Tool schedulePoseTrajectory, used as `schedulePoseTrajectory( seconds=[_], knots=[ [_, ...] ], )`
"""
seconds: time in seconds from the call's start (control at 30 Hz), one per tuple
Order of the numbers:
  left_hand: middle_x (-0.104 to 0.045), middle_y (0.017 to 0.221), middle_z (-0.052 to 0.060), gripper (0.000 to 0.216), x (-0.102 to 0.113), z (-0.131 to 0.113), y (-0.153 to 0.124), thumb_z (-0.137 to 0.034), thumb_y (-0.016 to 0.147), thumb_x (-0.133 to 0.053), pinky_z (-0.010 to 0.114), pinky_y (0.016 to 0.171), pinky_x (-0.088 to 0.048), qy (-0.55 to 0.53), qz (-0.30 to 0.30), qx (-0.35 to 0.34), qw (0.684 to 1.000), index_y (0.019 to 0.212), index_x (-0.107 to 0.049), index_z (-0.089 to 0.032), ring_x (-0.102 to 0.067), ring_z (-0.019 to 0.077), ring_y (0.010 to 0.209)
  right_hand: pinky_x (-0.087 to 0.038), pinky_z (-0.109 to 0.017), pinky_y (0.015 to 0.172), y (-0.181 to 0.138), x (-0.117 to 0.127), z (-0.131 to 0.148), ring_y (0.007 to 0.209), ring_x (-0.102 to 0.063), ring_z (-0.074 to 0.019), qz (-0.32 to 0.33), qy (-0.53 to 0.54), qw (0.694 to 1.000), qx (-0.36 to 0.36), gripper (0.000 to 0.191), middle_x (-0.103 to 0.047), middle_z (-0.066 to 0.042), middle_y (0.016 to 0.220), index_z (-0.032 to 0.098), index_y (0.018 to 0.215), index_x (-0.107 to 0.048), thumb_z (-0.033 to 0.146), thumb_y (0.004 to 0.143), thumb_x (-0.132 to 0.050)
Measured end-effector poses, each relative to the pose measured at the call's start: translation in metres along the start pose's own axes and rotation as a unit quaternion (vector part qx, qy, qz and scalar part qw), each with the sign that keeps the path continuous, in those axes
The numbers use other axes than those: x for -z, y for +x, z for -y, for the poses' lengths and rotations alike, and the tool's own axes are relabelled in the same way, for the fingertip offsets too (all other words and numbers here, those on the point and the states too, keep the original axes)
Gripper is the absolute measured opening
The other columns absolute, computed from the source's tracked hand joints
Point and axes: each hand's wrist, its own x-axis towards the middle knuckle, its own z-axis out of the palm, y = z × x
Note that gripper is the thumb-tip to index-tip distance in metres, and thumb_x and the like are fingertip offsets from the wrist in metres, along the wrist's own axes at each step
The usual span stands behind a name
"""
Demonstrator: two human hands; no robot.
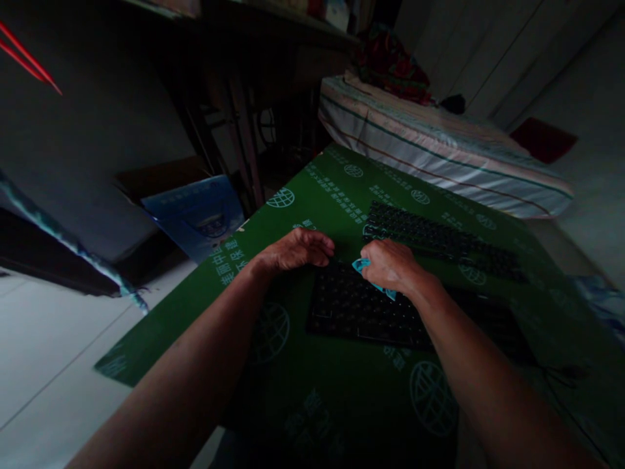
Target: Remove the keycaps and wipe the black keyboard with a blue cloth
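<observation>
In the head view a black keyboard base lies on a green printed board, with rows of small pale dots where keycaps would sit. My right hand is closed around a blue cloth over the base's upper edge, and part of the cloth hangs onto it. At the upper left corner of the base is my left hand, fingers loosely bent and apart, with nothing visible in them. Whether it touches the corner is too dark to tell. Behind the base lie black keycaps in rows.
The green board has a corner jutting out to the left. A cable trails at the right. A striped mattress borders the far side. A blue box stands left of the board, near a hanging twisted cord.
</observation>
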Motion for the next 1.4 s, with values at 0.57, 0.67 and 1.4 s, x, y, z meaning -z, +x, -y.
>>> schedulePoseTrajectory(
  seconds=[0.57, 0.67, 1.4],
  knots=[
    [-0.072, 0.082, 0.000, 0.030, -0.001, 0.000, 0.000, -0.012, 0.055, -0.077, 0.023, 0.070, -0.049, -0.007, -0.006, -0.006, 1.000, 0.084, -0.070, -0.015, -0.064, 0.0127, 0.073, -0.036, -0.027, 0.061, -0.011, -0.007, -0.006, 0.077, -0.064, -0.0192, -0.039, 0.017, 0.999, 0.005, 0.022, -0.072, -0.006, 0.081, 0.022, 0.085, -0.071, 0.014, 0.075, -0.053],
    [-0.072, 0.082, -0.001, 0.032, -0.001, 0.001, 0.001, -0.012, 0.054, -0.078, 0.022, 0.069, -0.049, -0.009, -0.004, -0.005, 1.000, 0.085, -0.070, -0.016, -0.065, 0.0121, 0.072, -0.036, -0.027, 0.062, -0.013, -0.012, -0.003, 0.078, -0.064, -0.0183, -0.075, 0.029, 0.996, 0.026, 0.024, -0.072, -0.004, 0.084, 0.024, 0.093, -0.070, 0.017, 0.078, -0.053],
    [-0.072, 0.084, 0.003, 0.034, -0.001, 0.002, -0.001, -0.013, 0.054, -0.080, 0.026, 0.071, -0.049, -0.013, -0.002, -0.016, 1.000, 0.086, -0.069, -0.013, -0.065, 0.0143, 0.074, -0.041, -0.028, 0.067, -0.025, -0.021, -0.010, 0.081, -0.066, -0.0200, -0.073, 0.055, 0.995, 0.029, 0.036, -0.073, -0.004, 0.089, 0.028, 0.113, -0.067, 0.023, 0.085, -0.046]
  ],
)
